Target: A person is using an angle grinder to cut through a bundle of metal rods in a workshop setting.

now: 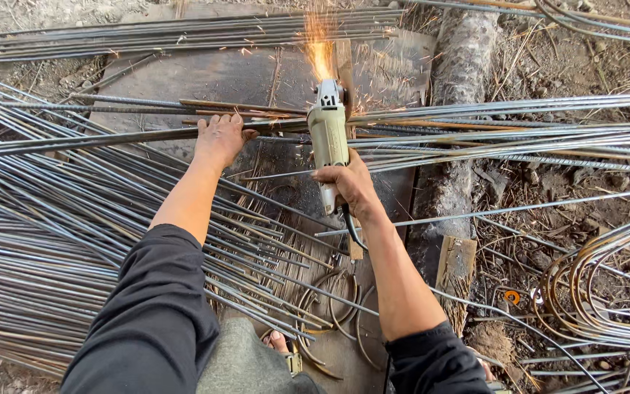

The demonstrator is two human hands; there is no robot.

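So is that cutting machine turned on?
On. Sparks fly from the grinder in the right hand, against the rod.

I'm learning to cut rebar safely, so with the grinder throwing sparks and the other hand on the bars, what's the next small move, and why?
Probably keep the left hand pressing the bundle of steel bars flat and ease the angle grinder, gripped in the right hand, straight on through. Sparks fly away from the body, so the disc appears to be biting, and the bars lie across the cut, not visibly parted.
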